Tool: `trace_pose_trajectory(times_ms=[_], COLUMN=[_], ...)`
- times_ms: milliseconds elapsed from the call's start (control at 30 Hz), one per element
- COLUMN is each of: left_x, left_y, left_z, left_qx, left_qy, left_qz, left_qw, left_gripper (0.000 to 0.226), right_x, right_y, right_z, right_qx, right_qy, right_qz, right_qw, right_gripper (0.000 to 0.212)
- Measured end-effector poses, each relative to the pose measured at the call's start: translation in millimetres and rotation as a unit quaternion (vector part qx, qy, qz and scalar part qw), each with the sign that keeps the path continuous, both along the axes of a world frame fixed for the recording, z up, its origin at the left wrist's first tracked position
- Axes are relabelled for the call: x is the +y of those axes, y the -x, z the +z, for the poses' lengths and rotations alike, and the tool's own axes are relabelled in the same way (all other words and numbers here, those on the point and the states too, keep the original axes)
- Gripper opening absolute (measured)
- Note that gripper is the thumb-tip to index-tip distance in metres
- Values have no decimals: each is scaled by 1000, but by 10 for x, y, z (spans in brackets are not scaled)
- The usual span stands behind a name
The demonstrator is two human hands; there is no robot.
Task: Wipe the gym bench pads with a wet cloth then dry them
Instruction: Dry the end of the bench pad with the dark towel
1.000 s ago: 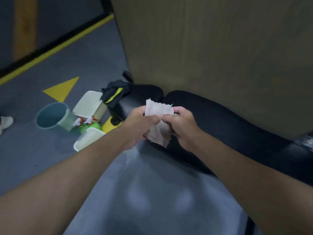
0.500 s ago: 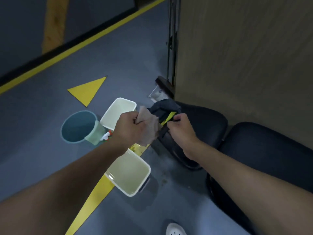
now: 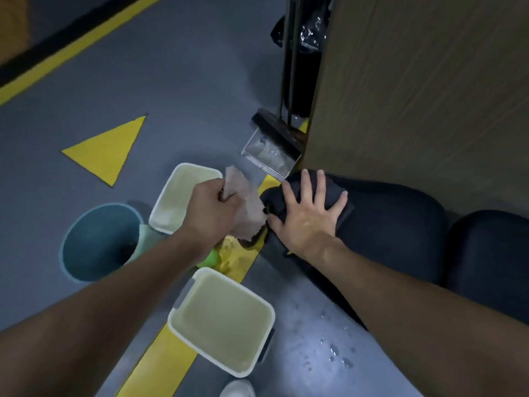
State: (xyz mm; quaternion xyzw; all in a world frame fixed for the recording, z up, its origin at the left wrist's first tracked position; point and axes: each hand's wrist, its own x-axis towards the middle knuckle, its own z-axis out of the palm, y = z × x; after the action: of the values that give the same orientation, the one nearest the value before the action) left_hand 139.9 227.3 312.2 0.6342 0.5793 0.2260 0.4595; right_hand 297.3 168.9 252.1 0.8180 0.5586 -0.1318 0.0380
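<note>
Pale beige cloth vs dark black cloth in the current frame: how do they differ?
Colour: the pale beige cloth is light; the dark black cloth nearly matches the black bench pad.
Hold: the left hand grips the beige cloth bunched; the right hand presses flat on the black cloth.
Place: the beige cloth is held in the air beside the pad; the black cloth lies on the pad's end.
Shared: each has one hand on it.

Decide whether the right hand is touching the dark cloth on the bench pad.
Touching. The head view shows the right hand pressed flat, fingers spread, on the dark cloth atop the bench pad.
</note>
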Motion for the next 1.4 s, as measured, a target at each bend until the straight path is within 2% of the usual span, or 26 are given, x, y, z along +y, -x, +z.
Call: trace_pose_trajectory(times_ms=[100, 233, 333, 400, 433, 500, 533, 600, 667, 767, 900, 1000, 1067, 1133, 1200, 1267, 1400], left_x=[167, 329, 404, 445, 464, 506, 517, 521, 526, 489, 450, 442, 387, 319, 268, 219, 130], left_y=[-115, -370, -562, -685, -745, -837, -872, -912, -919, -938, -972, -986, -977, -954, -948, -945, -924], left_z=[-90, -131, -124, -114, -120, -220, -281, -396, -486, -529, -548, -524, -512, -574, -648, -691, -757], left_qx=[-27, -47, -65, -79, -84, -56, -22, 36, 53, 68, 83, 102, 153, 240, 306, 348, 350], left_qy=[26, 70, 100, 117, 123, 120, 107, 75, 52, 18, 5, 14, -6, -116, -222, -270, -263], left_qz=[-28, -80, -126, -148, -154, -167, -182, -206, -220, -250, -267, -283, -312, -351, -397, -436, -463], left_qw=[999, 993, 985, 979, 977, 977, 977, 975, 973, 966, 960, 954, 938, 898, 836, 785, 771], left_gripper=[11, 8, 9, 13, 17, 22, 21, 21, 28, 30, 31, 38, 54, 79, 77, 72, 78], right_x=[-144, -298, -463, -520, -496, -368, -308, -236, -206, -186, -205, -469, -643, -697, -628, -529, -265], right_y=[-158, -413, -631, -665, -615, -473, -414, -393, -509, -737, -842, -743, -705, -757, -867, -976, -1161], right_z=[-150, -108, -26, 69, 113, 123, 75, -62, -154, -173, -140, -137, -176, -190, -210, -218, -186], right_qx=[-49, -46, -50, -11, 32, 101, 90, 18, -19, -13, -1, -50, -55, -41, -37, -31, -3], right_qy=[-41, -50, -45, -35, -32, -50, -50, -39, -54, -92, -81, -79, -88, -94, -101, -98, -67], right_qz=[39, 52, 48, -38, -112, -231, -246, -221, -189, -168, -142, -65, -39, -30, -25, -31, -87], right_qw=[997, 996, 997, 999, 993, 966, 964, 974, 980, 981, 986, 994, 994, 994, 994, 994, 994], right_gripper=[72, 70, 82, 98, 97, 80, 72, 63, 60, 68, 70, 69, 69, 71, 72, 72, 70])
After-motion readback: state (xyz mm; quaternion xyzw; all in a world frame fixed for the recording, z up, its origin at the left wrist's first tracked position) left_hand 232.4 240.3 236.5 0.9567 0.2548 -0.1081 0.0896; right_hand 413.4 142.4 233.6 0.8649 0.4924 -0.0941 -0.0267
